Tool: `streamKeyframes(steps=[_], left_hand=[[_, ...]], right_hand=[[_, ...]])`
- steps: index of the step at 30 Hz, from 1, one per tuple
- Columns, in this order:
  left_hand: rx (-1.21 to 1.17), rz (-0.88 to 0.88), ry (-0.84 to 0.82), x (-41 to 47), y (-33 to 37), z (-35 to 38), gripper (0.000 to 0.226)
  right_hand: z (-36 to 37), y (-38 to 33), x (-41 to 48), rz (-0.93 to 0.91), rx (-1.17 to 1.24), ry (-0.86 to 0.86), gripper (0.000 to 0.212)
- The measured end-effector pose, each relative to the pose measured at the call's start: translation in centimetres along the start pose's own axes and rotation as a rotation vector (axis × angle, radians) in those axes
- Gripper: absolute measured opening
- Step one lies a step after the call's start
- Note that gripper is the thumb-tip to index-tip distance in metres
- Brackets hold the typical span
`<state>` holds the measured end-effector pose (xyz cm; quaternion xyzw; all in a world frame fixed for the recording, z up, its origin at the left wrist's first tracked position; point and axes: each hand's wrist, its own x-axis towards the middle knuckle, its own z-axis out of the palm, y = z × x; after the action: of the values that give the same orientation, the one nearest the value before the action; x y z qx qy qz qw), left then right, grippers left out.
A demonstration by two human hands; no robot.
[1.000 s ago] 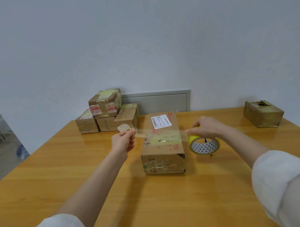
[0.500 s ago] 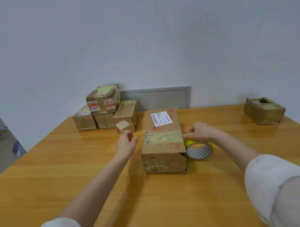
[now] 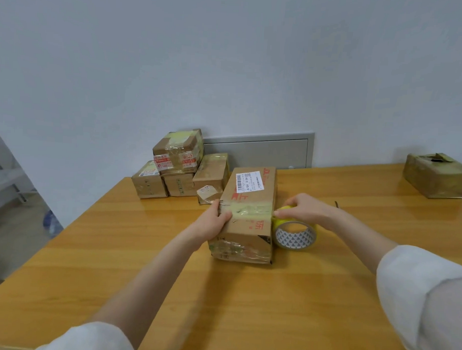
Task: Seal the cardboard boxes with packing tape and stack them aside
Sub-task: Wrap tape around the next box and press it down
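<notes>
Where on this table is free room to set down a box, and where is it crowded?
Free: the wooden table left of the left forearm, and the back strip between the right hand and the lone brown taped box far right. Crowded: back left, where four stacked cardboard boxes sit close to the long labelled box.

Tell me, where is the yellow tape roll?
In the head view, the yellow roll of packing tape stands on edge on the wooden table, right of centre, against the right side of the labelled brown cardboard box, gripped by the right hand.
</notes>
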<state>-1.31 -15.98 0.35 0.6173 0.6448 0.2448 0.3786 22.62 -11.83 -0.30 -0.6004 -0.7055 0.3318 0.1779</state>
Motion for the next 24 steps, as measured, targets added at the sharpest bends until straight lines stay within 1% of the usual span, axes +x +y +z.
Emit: streamKeyframes(steps=[2,3,4,5,6,7,9,10,12,14,16,17,18,19,20,21,22,23,24], left_hand=[[0.357,0.004,0.047,0.5,0.5,-0.2,0.059],[0.559,0.038,0.129,0.6,0.8,-0.2,0.058],[0.718,0.130,0.217,0.7,1.2,0.0,0.059],[0.808,0.260,0.256,0.6,1.6,0.5,0.059],[0.839,0.375,0.224,0.5,2.1,1.2,0.059],[0.848,0.439,0.140,0.3,2.4,2.2,0.058],[0.876,0.418,0.002,0.2,2.4,4.1,0.058],[0.885,0.391,0.000,0.3,2.2,4.6,0.058],[0.853,0.355,0.089,0.9,1.8,4.4,0.063],[0.768,0.272,0.178,1.2,1.5,3.4,0.068],[0.649,0.136,0.184,1.3,0.9,2.4,0.074],[0.620,0.073,0.174,1.1,0.7,2.0,0.075],[0.643,0.041,0.184,0.9,0.5,1.8,0.075],[0.720,0.050,0.233,0.6,0.5,1.8,0.073],[0.811,0.107,0.310,0.4,0.8,2.1,0.072],[0.862,0.193,0.378,0.3,1.3,2.5,0.071],[0.852,0.274,0.406,0.2,1.9,3.0,0.072],[0.806,0.321,0.373,0.1,2.6,3.7,0.075],[0.763,0.330,0.304,-0.1,3.2,4.4,0.080]], right_hand=[[0.2,-0.1,0.1,-0.023,-0.027,0.009,0.051],[0.3,-0.2,0.0,-0.032,-0.041,0.009,0.049],[0.3,-0.3,0.0,-0.041,-0.053,0.004,0.048],[0.3,-0.5,0.0,-0.047,-0.060,0.001,0.046],[0.3,-0.5,0.0,-0.052,-0.067,0.001,0.044],[0.3,-0.6,0.0,-0.053,-0.074,0.004,0.043],[0.2,-0.7,0.0,-0.043,-0.079,0.013,0.043],[0.2,-0.7,-0.1,-0.039,-0.072,0.015,0.044],[0.2,-0.5,-0.2,-0.036,-0.044,0.008,0.048],[0.3,-0.3,-0.5,-0.036,0.001,-0.005,0.053],[0.2,-0.1,-0.9,-0.040,0.033,-0.011,0.059],[-0.1,0.1,-1.2,-0.045,0.047,-0.024,0.061],[-0.4,0.5,-1.4,-0.052,0.064,-0.053,0.062],[-0.8,1.0,-1.6,-0.058,0.083,-0.097,0.063],[-1.2,1.5,-1.9,-0.059,0.100,-0.143,0.067],[-1.5,2.1,-2.1,-0.056,0.109,-0.173,0.073],[-1.8,2.6,-2.3,-0.050,0.108,-0.178,0.079],[-2.0,3.1,-2.3,-0.044,0.091,-0.164,0.083],[-2.0,3.5,-2.4,-0.043,0.059,-0.142,0.084]])
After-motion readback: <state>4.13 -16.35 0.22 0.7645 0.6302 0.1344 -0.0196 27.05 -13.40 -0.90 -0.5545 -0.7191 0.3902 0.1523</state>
